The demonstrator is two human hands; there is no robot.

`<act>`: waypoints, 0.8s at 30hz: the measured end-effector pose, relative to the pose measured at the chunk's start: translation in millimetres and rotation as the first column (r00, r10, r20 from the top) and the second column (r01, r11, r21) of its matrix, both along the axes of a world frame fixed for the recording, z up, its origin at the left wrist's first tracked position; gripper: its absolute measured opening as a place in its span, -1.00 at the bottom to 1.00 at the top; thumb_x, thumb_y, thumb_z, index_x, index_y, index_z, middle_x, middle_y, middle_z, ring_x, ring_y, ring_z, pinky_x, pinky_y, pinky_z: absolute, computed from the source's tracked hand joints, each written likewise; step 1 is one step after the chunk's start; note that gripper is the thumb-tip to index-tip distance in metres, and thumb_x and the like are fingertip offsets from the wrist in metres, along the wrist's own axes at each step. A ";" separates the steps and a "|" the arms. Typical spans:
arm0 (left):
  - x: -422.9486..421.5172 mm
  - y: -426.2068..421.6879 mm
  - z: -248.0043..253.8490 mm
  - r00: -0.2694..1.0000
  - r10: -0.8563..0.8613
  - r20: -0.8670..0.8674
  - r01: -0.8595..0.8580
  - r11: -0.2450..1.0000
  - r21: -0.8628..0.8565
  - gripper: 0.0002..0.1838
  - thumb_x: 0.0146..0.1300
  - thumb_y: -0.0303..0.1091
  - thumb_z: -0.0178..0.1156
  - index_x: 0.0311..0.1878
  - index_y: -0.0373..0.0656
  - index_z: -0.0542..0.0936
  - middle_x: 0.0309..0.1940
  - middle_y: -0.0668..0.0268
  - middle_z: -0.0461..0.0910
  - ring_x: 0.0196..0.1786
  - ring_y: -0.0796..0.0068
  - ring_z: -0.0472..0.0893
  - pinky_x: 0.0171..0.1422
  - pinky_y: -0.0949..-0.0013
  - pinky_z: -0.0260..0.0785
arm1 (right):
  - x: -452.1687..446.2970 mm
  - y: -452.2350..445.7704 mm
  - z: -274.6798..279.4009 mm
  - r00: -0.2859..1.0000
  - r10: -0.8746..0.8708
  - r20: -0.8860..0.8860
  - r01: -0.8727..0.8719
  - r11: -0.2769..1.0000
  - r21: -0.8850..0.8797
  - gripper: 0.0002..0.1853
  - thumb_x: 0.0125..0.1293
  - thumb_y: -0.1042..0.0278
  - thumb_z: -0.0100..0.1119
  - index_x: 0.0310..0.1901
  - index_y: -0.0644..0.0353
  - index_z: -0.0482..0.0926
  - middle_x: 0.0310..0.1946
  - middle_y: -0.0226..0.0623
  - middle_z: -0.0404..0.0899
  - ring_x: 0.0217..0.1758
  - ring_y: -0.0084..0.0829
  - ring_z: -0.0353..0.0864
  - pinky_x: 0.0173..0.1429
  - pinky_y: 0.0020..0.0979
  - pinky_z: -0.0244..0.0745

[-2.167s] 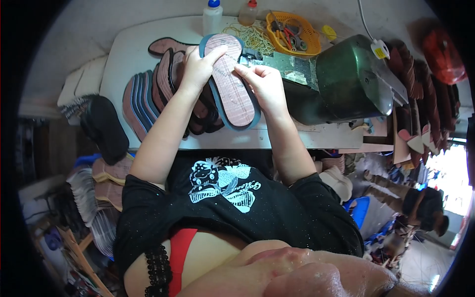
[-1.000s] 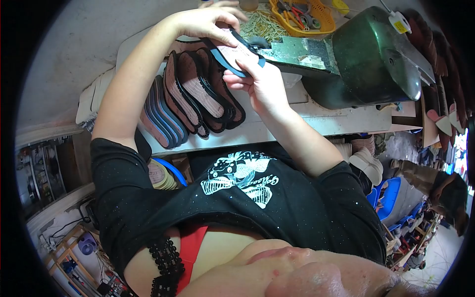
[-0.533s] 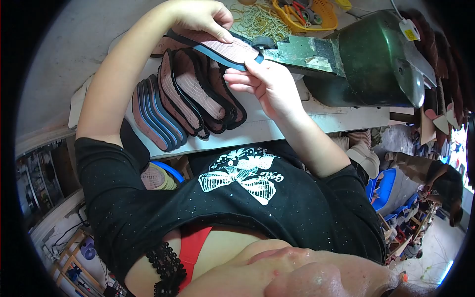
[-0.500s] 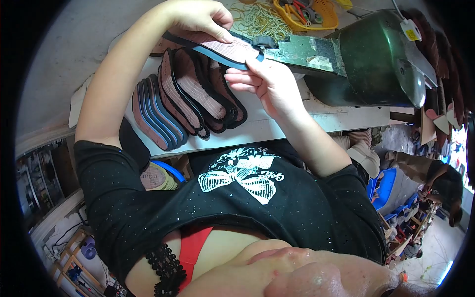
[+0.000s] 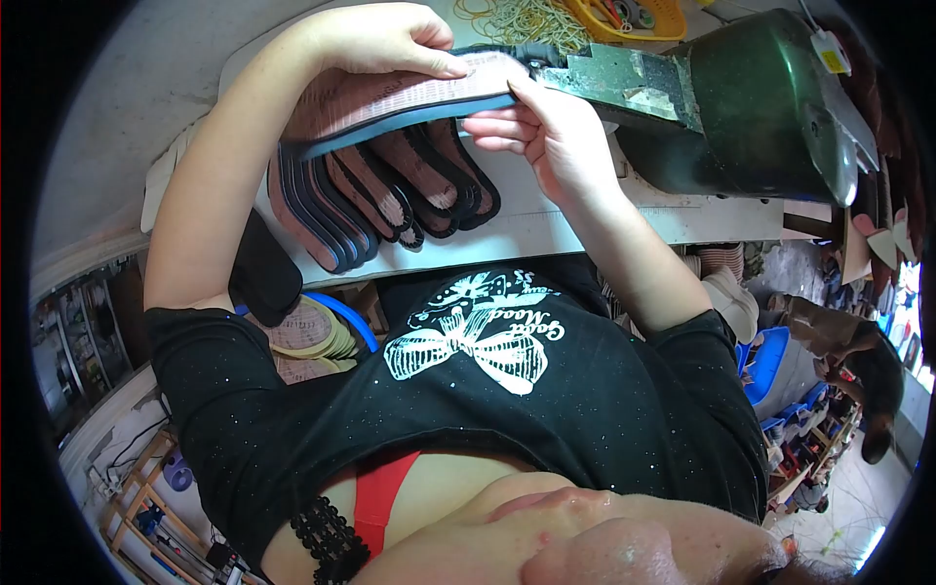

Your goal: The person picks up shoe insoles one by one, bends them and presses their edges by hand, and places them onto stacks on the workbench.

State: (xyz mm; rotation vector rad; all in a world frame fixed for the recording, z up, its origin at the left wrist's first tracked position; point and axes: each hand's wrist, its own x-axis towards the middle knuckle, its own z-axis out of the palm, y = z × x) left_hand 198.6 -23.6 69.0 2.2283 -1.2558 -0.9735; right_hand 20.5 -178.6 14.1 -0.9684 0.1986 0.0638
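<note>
A long pinkish insole (image 5: 390,96) with a dark rim and a blue-grey side edge lies at the left end of a green machine arm (image 5: 624,83). My left hand (image 5: 395,37) presses its thumb on the insole's upper face, the other fingers curled. Thumb and forefinger of my right hand (image 5: 546,132) pinch the near edge close to the machine end, while the remaining fingers stretch loosely below. Under and in front of it, several more insoles (image 5: 419,175) lean in a row on the white table (image 5: 546,229).
The machine's large green body (image 5: 760,107) stands at the right. Behind it are a yellow basket (image 5: 634,29) of tools and a heap of pale cord (image 5: 526,21). Round pieces (image 5: 302,327) sit below the table's front edge. Another person (image 5: 868,361) bends at far right.
The insole has turned nearer to level, and more of it now shows, covering the upper ends of the row. Both hands keep their hold. The view has shifted slightly.
</note>
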 end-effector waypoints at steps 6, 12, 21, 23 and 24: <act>-20.5 7.1 -5.3 0.978 0.192 -0.081 -0.187 0.980 0.070 -0.54 0.16 0.11 0.32 -0.55 -0.12 0.58 -0.72 0.47 0.43 -0.66 0.77 0.35 -0.56 0.59 0.17 | 0.8 -0.4 -2.6 1.000 -0.008 0.017 0.008 1.000 0.006 -0.70 0.36 0.28 0.14 -0.10 0.42 0.55 -0.28 -0.11 0.63 -0.25 -0.35 0.71 -0.20 -0.42 0.67; -49.3 7.8 -19.5 0.878 0.380 -0.291 -0.397 0.918 0.001 -0.51 0.14 0.15 0.31 -0.52 -0.15 0.62 -0.74 0.46 0.46 -0.74 0.75 0.40 -0.67 0.65 0.23 | -2.2 -9.1 -9.3 1.000 -0.011 0.011 0.012 0.998 -0.068 -0.75 0.24 0.28 0.27 -0.20 0.31 0.58 -0.42 -0.28 0.64 -0.40 -0.47 0.67 -0.31 -0.49 0.61; -59.3 -5.9 -24.0 0.772 0.510 -0.379 -0.536 0.843 0.044 -0.51 0.24 0.13 0.23 -0.50 -0.16 0.60 -0.75 0.43 0.46 -0.75 0.77 0.40 -0.68 0.66 0.19 | -57.3 -24.7 11.7 0.979 0.195 -0.054 -0.202 0.952 -0.230 -0.76 0.18 0.30 0.33 -0.23 0.32 0.65 -0.38 -0.40 0.63 -0.35 -0.63 0.55 -0.22 -0.56 0.44; -54.9 -9.0 -19.9 0.730 0.543 -0.415 -0.563 0.822 0.085 -0.54 0.24 0.09 0.24 -0.49 -0.17 0.60 -0.73 0.43 0.46 -0.72 0.70 0.38 -0.64 0.58 0.18 | -73.3 -20.4 13.9 0.956 0.276 -0.094 -0.292 0.918 -0.268 -0.72 0.19 0.28 0.34 -0.18 0.33 0.66 -0.29 -0.33 0.67 -0.24 -0.60 0.59 -0.09 -0.52 0.47; -51.8 -11.7 -11.3 0.690 0.571 -0.444 -0.582 0.803 0.129 -0.56 0.23 0.04 0.26 -0.47 -0.20 0.61 -0.71 0.38 0.49 -0.69 0.62 0.41 -0.59 0.50 0.22 | -73.5 -20.9 8.6 0.962 0.245 -0.122 -0.269 0.928 -0.259 -0.72 0.19 0.29 0.34 -0.18 0.34 0.66 -0.29 -0.33 0.67 -0.23 -0.60 0.59 -0.07 -0.52 0.47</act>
